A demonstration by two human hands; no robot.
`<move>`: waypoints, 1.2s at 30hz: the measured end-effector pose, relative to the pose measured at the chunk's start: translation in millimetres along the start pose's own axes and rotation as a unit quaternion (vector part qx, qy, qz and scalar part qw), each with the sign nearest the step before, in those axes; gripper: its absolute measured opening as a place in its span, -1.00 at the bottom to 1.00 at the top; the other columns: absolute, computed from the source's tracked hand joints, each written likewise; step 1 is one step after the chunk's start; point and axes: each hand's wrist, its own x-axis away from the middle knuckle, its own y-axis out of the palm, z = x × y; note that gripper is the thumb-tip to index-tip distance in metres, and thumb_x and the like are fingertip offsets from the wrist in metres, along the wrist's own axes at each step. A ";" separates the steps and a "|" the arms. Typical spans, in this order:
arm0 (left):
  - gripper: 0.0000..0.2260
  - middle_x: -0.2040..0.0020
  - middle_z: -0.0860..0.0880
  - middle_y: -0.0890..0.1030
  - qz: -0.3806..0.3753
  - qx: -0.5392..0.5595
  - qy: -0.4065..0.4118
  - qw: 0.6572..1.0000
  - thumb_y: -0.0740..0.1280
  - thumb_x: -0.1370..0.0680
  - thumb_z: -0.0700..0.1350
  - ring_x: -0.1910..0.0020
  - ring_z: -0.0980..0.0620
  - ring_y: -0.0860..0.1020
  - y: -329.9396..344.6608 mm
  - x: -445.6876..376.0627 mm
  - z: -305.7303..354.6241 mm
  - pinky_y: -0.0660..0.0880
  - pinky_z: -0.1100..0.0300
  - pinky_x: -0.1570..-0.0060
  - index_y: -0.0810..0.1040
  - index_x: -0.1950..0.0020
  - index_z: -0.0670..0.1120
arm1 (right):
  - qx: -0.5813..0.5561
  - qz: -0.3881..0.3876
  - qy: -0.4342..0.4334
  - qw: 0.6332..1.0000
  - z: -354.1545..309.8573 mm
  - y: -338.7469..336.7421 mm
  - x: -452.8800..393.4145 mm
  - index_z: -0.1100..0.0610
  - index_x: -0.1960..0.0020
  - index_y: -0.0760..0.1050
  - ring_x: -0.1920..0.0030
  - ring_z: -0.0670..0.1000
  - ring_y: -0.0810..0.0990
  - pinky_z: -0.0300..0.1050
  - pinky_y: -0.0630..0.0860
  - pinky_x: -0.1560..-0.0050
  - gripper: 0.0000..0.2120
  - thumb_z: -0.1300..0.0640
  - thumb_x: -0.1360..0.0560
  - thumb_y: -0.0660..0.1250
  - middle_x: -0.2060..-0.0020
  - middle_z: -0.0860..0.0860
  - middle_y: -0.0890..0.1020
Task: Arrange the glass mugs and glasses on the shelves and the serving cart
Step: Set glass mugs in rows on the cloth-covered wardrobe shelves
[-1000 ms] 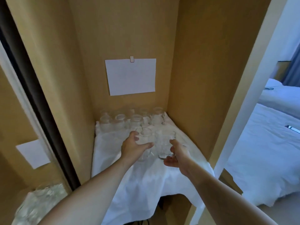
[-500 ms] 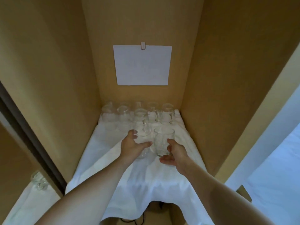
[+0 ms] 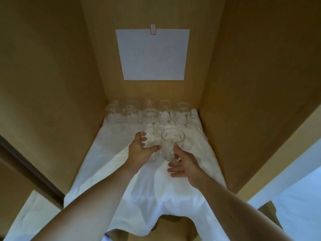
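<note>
Two glass vessels are being held at the centre of the frame, above the white cloth [image 3: 156,193] that is covering the shelf [image 3: 243,84]. The glass mug [image 3: 152,145] is being gripped by the left hand [image 3: 140,152], with the fingers curled round its far side and the thumb laid across the near wall; its handle is pointing toward the back of the alcove. The tall glass [image 3: 171,145] is being steadied by the right hand [image 3: 185,164], pinched low on its body between thumb and upper fingers while the lower fingers are being left extended beneath (whether the base is resting on the cloth cannot be told).

The two vessels are being kept upright, just beside each other and clear of the rows of glassware [image 3: 149,113] standing against the back wall at the upper centre, presumably so that a new row is being started in front. The cloth is being used, it is judged, as a cushion against the hard board. A sheet of paper [image 3: 152,54] is being held to the back wall by a clip.
</note>
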 end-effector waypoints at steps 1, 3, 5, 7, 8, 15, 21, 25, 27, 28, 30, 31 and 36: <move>-0.37 -0.09 0.03 0.53 -0.006 0.000 0.003 1.000 0.67 -0.30 -0.04 -0.03 -0.03 0.53 0.3 -4.5 0.3 0.55 0.05 -0.07 0.44 -0.27 -0.01 | 0.008 0.012 -0.007 1.000 -1.8 -3.2 -1.2 0.15 -0.07 0.61 0.17 0.21 0.75 0.14 0.70 0.16 -0.39 -0.40 -0.42 0.39 0.16 0.18 0.74; -0.36 -0.08 0.04 0.53 -0.011 -0.002 0.010 1.000 0.67 -0.30 -0.04 -0.01 -0.02 0.54 1.3 -12.1 0.2 0.54 0.09 -0.05 0.45 -0.27 -0.01 | 0.027 0.046 -0.031 0.998 -4.7 -9.7 -1.8 0.17 0.04 0.62 0.20 0.18 0.74 0.11 0.69 0.17 -0.36 -0.44 -0.38 0.39 0.21 0.15 0.74; -0.36 -0.08 0.04 0.54 -0.014 0.002 0.011 1.000 0.67 -0.30 -0.04 -0.01 -0.03 0.54 2.6 -18.7 -1.0 0.54 0.06 -0.07 0.45 -0.27 -0.02 | 0.048 0.085 -0.072 0.993 -6.4 -15.3 -3.5 0.15 0.19 0.57 0.27 0.14 0.72 0.05 0.65 0.22 -0.32 -0.51 -0.25 0.41 0.27 0.13 0.72; -0.37 -0.09 0.02 0.54 -0.025 0.007 0.010 1.000 0.67 -0.30 -0.05 -0.03 -0.05 0.55 3.1 -25.3 -2.4 0.55 0.02 -0.10 0.45 -0.26 -0.02 | 0.065 0.106 -0.108 0.986 -6.6 -19.9 -8.5 0.14 0.23 0.54 0.30 0.08 0.69 0.01 0.63 0.26 -0.30 -0.53 -0.19 0.44 0.30 0.10 0.70; -0.38 -0.10 0.01 0.54 -0.032 0.008 0.013 0.999 0.67 -0.31 -0.05 -0.04 -0.06 0.55 2.9 -28.6 -3.4 0.55 0.04 -0.08 0.44 -0.26 -0.02 | 0.058 0.106 -0.111 0.986 -7.2 -21.7 -11.2 0.16 0.20 0.55 0.28 0.08 0.70 0.01 0.64 0.25 -0.31 -0.50 -0.22 0.44 0.28 0.10 0.70; -0.37 -0.14 -0.02 0.55 -0.061 0.010 0.011 0.998 0.67 -0.31 -0.03 -0.03 -0.04 0.53 1.1 -44.6 -3.8 0.54 0.06 -0.07 0.45 -0.27 -0.02 | -0.018 0.091 -0.048 0.995 -3.5 -35.5 -27.8 0.19 -0.11 0.54 0.23 0.06 0.70 -0.07 0.63 0.26 -0.78 0.36 -0.50 0.30 0.12 0.16 0.70; -0.40 -0.16 -0.03 0.57 -0.079 0.025 0.003 0.997 0.67 -0.31 -0.05 -0.03 -0.02 0.54 -1.7 -49.1 -4.6 0.55 0.01 -0.12 0.45 -0.25 0.00 | 0.184 -0.019 -0.098 0.978 -13.9 -11.5 -38.2 0.10 -0.34 0.43 -0.19 0.08 0.58 0.00 0.57 -0.17 -0.44 0.39 -0.42 0.49 -0.17 0.07 0.60; -0.37 -0.17 -0.04 0.57 -0.093 0.029 0.000 0.995 0.68 -0.30 -0.07 -0.07 -0.03 0.54 -3.2 -49.3 -4.9 0.56 -0.01 -0.15 0.44 -0.25 0.01 | 0.131 0.000 -0.111 0.985 -8.5 -13.2 -37.8 0.15 -0.24 0.56 -0.15 0.09 0.63 -0.03 0.62 -0.05 -0.39 0.37 -0.22 0.61 -0.09 0.05 0.68; -0.32 -0.16 -0.04 0.56 -0.095 0.032 -0.001 0.995 0.70 -0.25 -0.03 -0.06 -0.02 0.54 -3.2 -49.4 -4.2 0.55 0.00 -0.14 0.45 -0.26 0.00 | 0.089 0.019 -0.116 0.989 -9.4 -13.0 -37.5 0.09 -0.32 0.53 -0.17 0.08 0.64 0.03 0.63 -0.13 -0.25 0.36 -0.18 0.63 -0.15 0.03 0.68; -0.30 -0.15 -0.03 0.55 -0.094 0.033 -0.002 0.995 0.69 -0.22 0.00 -0.05 -0.01 0.53 -2.9 -49.6 -4.0 0.55 0.02 -0.13 0.45 -0.26 0.00 | 0.073 0.032 -0.120 0.990 -11.0 -13.4 -37.1 0.07 -0.33 0.53 -0.16 0.05 0.65 0.03 0.63 -0.13 -0.24 0.34 -0.17 0.64 -0.15 0.01 0.68; -0.31 -0.14 -0.02 0.55 -0.093 0.027 -0.001 0.995 0.70 -0.24 -0.03 -0.05 0.00 0.53 -1.5 -50.4 -4.4 0.54 0.05 -0.12 0.45 -0.26 -0.01 | 0.022 0.067 -0.127 0.989 -17.6 -14.6 -39.1 0.01 -0.30 0.55 -0.10 -0.01 0.67 -0.08 0.65 0.01 -0.28 0.33 -0.20 0.65 -0.12 -0.02 0.69; -0.34 -0.13 -0.01 0.55 -0.094 0.021 0.002 0.995 0.69 -0.27 -0.06 -0.05 0.00 0.54 -0.9 -51.0 -5.4 0.54 0.05 -0.11 0.45 -0.26 -0.01 | 0.000 0.085 -0.129 0.988 -23.3 -15.6 -40.1 -0.03 -0.27 0.56 -0.07 -0.04 0.68 -0.10 0.65 0.06 -0.30 0.31 -0.19 0.67 -0.11 -0.04 0.69; -0.38 -0.09 0.05 0.56 -0.098 0.000 0.008 0.995 0.69 -0.27 -0.04 -0.02 0.04 0.56 -0.1 -57.3 -10.5 0.54 0.14 -0.09 0.44 -0.22 0.05 | 0.120 0.175 -0.176 0.961 -56.7 -16.2 -51.1 0.05 -0.34 0.49 -0.25 0.06 0.55 0.09 0.55 -0.28 -0.03 0.18 0.05 0.71 -0.28 0.03 0.51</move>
